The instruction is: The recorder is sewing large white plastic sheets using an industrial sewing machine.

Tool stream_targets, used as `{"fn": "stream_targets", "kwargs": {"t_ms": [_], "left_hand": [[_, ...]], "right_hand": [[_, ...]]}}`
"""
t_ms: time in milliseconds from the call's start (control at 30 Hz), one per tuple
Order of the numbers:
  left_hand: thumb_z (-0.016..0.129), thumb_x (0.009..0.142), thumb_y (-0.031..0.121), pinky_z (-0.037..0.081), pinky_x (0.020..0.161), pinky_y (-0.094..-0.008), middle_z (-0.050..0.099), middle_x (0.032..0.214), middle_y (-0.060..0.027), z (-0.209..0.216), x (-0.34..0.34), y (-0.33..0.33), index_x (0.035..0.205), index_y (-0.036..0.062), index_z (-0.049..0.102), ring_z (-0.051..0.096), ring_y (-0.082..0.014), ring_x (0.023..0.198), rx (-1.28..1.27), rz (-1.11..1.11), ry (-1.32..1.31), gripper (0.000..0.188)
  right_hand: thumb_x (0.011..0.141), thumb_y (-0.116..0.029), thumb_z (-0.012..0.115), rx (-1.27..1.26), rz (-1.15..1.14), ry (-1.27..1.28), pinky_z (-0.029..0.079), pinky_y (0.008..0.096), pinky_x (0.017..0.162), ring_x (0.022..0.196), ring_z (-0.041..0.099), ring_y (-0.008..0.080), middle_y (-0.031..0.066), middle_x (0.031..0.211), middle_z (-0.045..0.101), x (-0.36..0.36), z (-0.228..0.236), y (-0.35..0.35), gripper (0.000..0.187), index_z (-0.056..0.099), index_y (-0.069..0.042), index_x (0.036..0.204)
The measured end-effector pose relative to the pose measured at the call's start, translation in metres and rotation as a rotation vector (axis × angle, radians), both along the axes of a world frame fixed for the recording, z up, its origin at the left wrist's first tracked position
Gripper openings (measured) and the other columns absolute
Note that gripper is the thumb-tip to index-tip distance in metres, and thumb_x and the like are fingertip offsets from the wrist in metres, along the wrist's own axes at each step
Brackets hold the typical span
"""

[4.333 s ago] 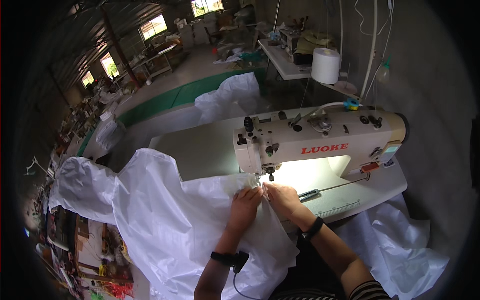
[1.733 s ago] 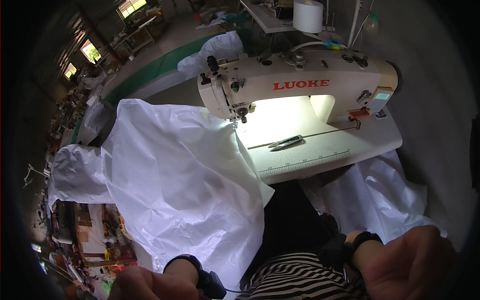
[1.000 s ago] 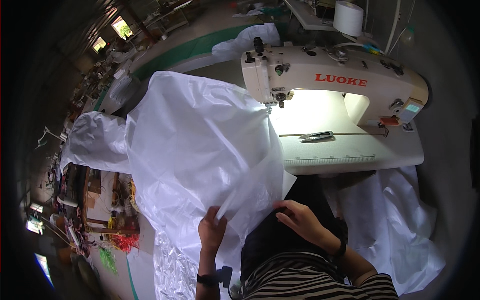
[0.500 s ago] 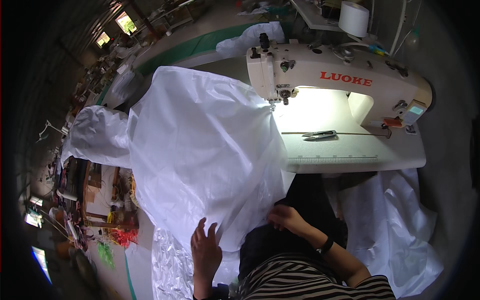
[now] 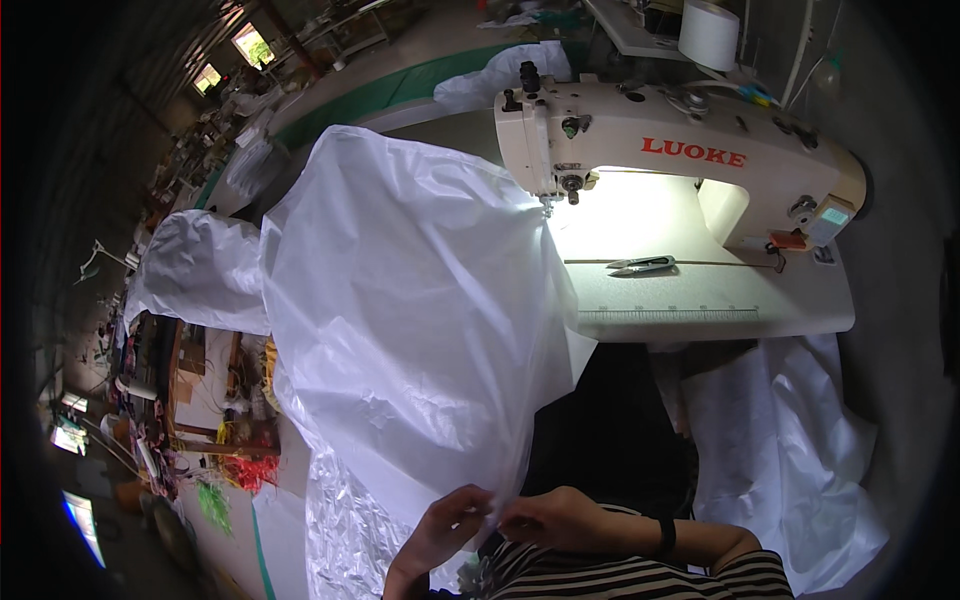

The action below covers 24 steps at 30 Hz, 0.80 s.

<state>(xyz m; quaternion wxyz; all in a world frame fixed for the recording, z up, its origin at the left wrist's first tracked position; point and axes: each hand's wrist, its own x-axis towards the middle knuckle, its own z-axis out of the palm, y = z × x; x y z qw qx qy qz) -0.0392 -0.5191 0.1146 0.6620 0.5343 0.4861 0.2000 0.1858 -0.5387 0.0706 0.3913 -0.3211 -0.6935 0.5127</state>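
1. White sheet (image 5: 400,300): draped left of sewing machine (image 5: 680,160), reaching up to needle area.
2. Long axis: fore-and-aft, far end leaning left; near end narrowing toward body, one corner pointing right.
3. Left hand (image 5: 450,522), right hand (image 5: 550,518): close together, fingertips pinched on near edge.
4. Bulk beyond grip, ahead and leftward.

This is a sewing workshop: an industrial sewing machine (image 5: 680,125) fills the right of the frame, its lit bed (image 5: 720,290) marked with a ruler scale (image 5: 665,312), thread snips (image 5: 645,265) lying on it. A cone of white thread (image 5: 709,36) stands at upper right. White sheeting (image 5: 400,280) spreads across the centre, and small bright windows (image 5: 252,45) at upper left show in a dim, cluttered hall.
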Motion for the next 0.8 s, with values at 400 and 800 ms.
{"fn": "stream_targets", "kwargs": {"t_ms": [400,800], "left_hand": [[0.060,0.095,0.002,0.047,0.065,-0.0255,0.063,0.080,-0.0035,-0.012,0.016,-0.012,0.096,-0.0006,0.062,0.058,-0.0087,0.073,0.369,0.325,0.288,0.003],[0.054,0.095,0.000,0.048,0.060,-0.0357,0.059,0.076,-0.0136,-0.018,0.011,-0.012,0.093,-0.0004,0.056,0.061,-0.0250,0.066,0.701,0.241,0.422,0.003]], "right_hand": [[0.090,-0.016,0.071,-0.239,0.458,-0.097,0.053,0.0417,0.100,0.124,0.059,0.0371,0.0207,0.151,0.044,0.015,0.006,0.003,0.068,0.041,-0.007,0.150],[0.093,-0.021,0.067,0.007,0.589,-0.123,0.054,0.0415,0.096,0.115,0.063,0.0357,0.0180,0.135,0.058,-0.014,-0.007,0.000,0.052,0.053,-0.005,0.140]]}}
